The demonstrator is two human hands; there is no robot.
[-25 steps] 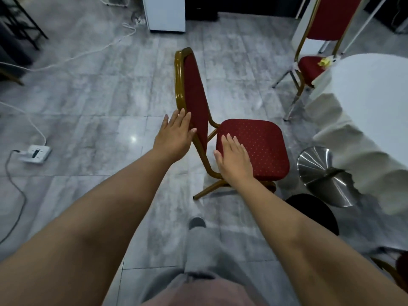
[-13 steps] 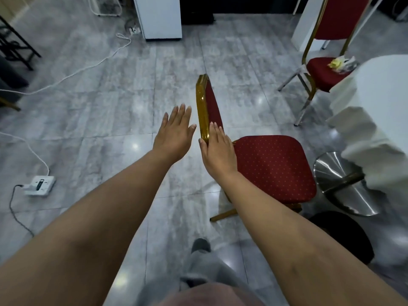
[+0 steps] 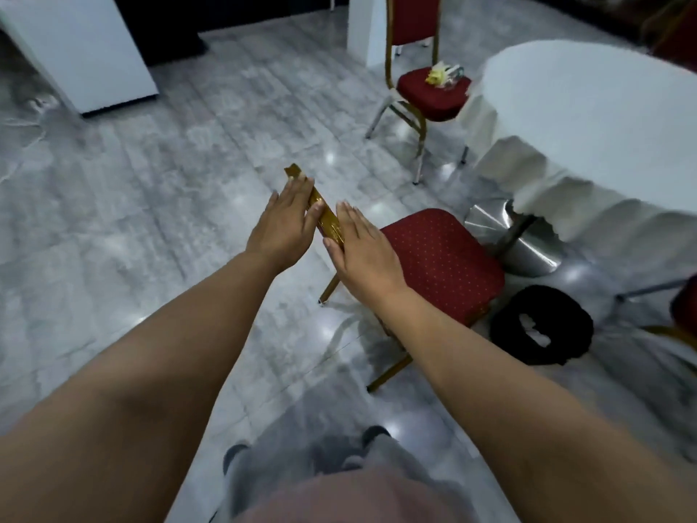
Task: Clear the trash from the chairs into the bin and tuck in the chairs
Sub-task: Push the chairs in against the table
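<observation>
Red dotted chair seat (image 3: 437, 269), seemingly gold frame (image 3: 328, 220)

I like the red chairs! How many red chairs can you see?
3: the near chair by both hands, a far chair with trash beside the table, and part of another at the right edge. More may be hidden.

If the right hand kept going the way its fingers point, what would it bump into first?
Likely nothing soon: the right hand points up-left along the chair's gold back rail; beyond lies bare floor. Depth is unclear.
</observation>
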